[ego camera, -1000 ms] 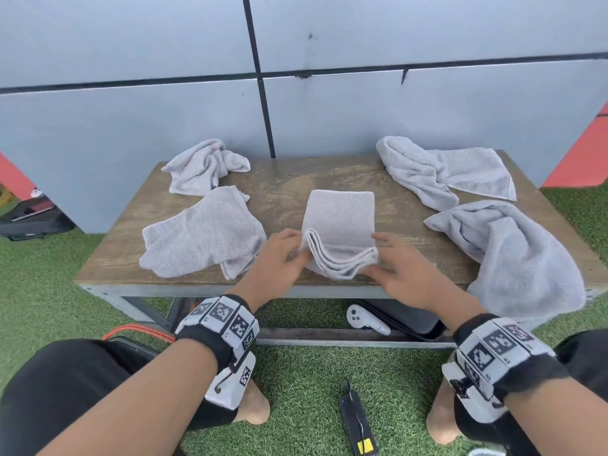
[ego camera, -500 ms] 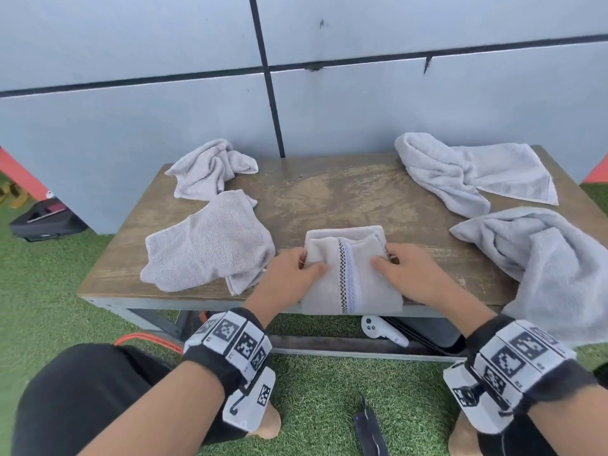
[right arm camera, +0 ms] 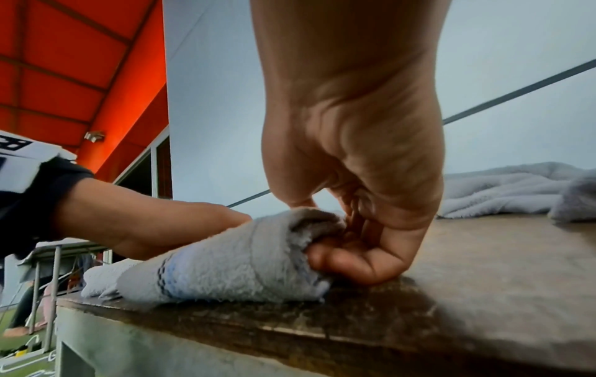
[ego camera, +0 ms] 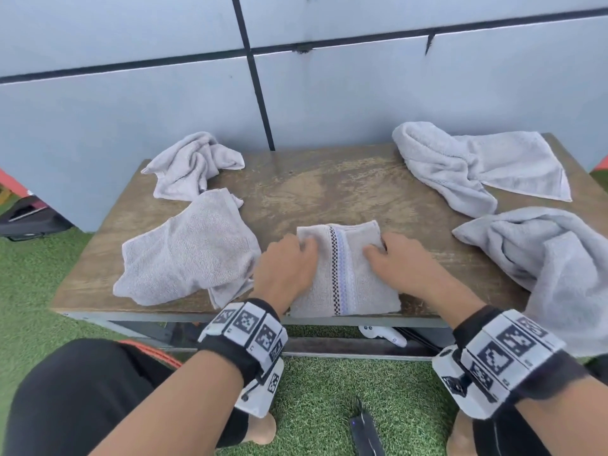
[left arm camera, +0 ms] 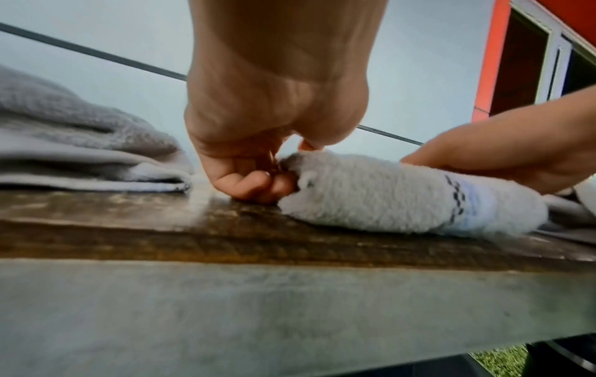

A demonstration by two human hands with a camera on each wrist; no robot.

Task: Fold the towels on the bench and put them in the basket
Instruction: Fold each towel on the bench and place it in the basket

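Note:
A folded grey towel (ego camera: 348, 284) with a checked and blue stripe on top lies at the front middle of the wooden bench (ego camera: 329, 189). My left hand (ego camera: 296, 258) grips its left edge, fingers curled against the cloth (left arm camera: 258, 183). On the right edge my right hand (ego camera: 385, 255) does the same, fingers tucked under the fold (right arm camera: 348, 257). The towel (left arm camera: 387, 199) lies flat on the wood between both hands. Unfolded grey towels lie around: two at the left (ego camera: 194, 162) (ego camera: 187, 255), two at the right (ego camera: 473, 166) (ego camera: 543, 258). No basket is in view.
The front right towel hangs over the bench's edge. A grey panelled wall stands right behind the bench. Under the bench lie a white controller (ego camera: 383, 335) and an orange cable (ego camera: 154, 352). A black device (ego camera: 367, 436) lies on the green turf between my knees.
The long towel strip has been folded over into a compact square with the striped band on top. Both hands moved from its near end to its two sides.

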